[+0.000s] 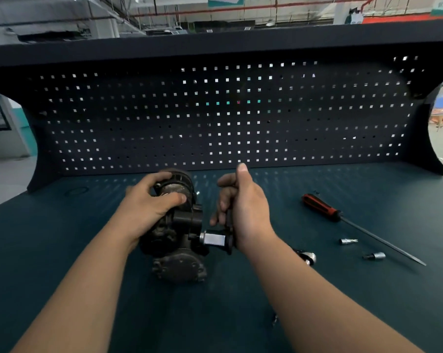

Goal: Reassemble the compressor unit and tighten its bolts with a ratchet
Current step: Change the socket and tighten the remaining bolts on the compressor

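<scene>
Compressor stood on the dark green bench, a little left of the middle and near the person, with the black pegboard far behind it. The left hand was clasped around the round upper end of the compressor and pinned it down. The right hand was clenched around the handle of the ratchet, thumb up. The silver socket of this ratchet pointed left and met the right side of the compressor, where a bolt presumably sat; the bolt itself could not be seen.

The step in hand looked like the tightening of this side bolt. To do it well, the socket should stay square and fully seated on the bolt head, so that it does not slip and round the corners. The left hand should press against the turning force, because the compressor was only resting on the bench and could twist. Short, even swings would be safer than one strong pull.

To the right lay a screwdriver with a red and black handle, and two loose sockets near it.
</scene>
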`<control>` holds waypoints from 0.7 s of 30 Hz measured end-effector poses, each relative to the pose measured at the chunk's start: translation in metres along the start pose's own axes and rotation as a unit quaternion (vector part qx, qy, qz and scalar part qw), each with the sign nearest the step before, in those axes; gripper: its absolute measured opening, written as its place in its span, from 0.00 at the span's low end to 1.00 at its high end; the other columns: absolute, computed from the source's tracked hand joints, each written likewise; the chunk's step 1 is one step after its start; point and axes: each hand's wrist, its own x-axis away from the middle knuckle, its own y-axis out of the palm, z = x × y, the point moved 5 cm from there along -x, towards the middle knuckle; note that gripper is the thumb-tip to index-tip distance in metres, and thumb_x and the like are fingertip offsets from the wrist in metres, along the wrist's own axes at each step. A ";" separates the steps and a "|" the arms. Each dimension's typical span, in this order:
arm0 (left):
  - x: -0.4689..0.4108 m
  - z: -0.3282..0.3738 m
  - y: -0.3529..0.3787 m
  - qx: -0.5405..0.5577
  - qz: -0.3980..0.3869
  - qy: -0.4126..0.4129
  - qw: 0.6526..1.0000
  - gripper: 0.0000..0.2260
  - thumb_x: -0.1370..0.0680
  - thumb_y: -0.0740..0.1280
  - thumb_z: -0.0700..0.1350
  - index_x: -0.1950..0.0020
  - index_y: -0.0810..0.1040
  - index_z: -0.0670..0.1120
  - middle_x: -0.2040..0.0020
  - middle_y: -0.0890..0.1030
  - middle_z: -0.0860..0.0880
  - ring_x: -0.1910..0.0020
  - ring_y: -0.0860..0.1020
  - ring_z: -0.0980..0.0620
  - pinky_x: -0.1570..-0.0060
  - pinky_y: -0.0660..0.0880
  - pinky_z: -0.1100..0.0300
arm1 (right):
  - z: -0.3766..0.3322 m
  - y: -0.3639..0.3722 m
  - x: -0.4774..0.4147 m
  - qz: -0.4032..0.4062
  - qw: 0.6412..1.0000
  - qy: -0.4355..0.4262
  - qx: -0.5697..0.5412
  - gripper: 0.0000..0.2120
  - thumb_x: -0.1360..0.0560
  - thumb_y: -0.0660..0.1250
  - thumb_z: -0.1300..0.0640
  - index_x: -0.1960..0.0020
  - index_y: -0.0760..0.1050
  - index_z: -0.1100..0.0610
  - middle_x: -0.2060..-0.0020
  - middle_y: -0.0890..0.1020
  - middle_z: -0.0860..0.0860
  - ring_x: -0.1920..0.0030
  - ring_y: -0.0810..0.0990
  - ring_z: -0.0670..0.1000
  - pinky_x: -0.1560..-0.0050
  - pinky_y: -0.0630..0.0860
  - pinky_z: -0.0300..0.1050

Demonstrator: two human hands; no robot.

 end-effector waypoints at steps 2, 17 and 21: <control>-0.001 -0.003 0.001 0.021 0.007 -0.003 1.000 0.22 0.33 0.74 0.50 0.43 0.74 0.66 0.39 0.74 0.46 0.55 0.81 0.47 0.64 0.75 0.62 | 0.004 0.002 -0.005 0.006 1.000 -0.007 -0.012 0.24 0.24 0.54 0.38 0.66 0.78 0.53 0.79 0.70 0.52 0.82 0.68 0.53 0.75 0.72 0.45; 0.004 -0.003 0.006 0.067 0.012 -0.017 0.998 0.28 0.42 0.72 0.57 0.43 0.72 0.69 0.37 0.72 0.47 0.51 0.80 0.46 0.60 0.77 0.57 | 0.014 0.006 -0.027 -0.014 0.982 0.155 -0.103 0.25 0.20 0.54 0.39 0.58 0.74 0.60 0.80 0.65 0.50 0.84 0.62 0.48 0.79 0.63 0.35; 0.005 -0.003 0.006 0.074 0.015 -0.025 0.997 0.27 0.41 0.72 0.57 0.43 0.72 0.69 0.37 0.72 0.47 0.52 0.80 0.46 0.61 0.76 0.58 | 0.022 -0.001 -0.029 0.043 0.966 0.236 -0.101 0.21 0.21 0.57 0.42 0.59 0.74 0.58 0.81 0.65 0.48 0.83 0.61 0.46 0.77 0.61 0.34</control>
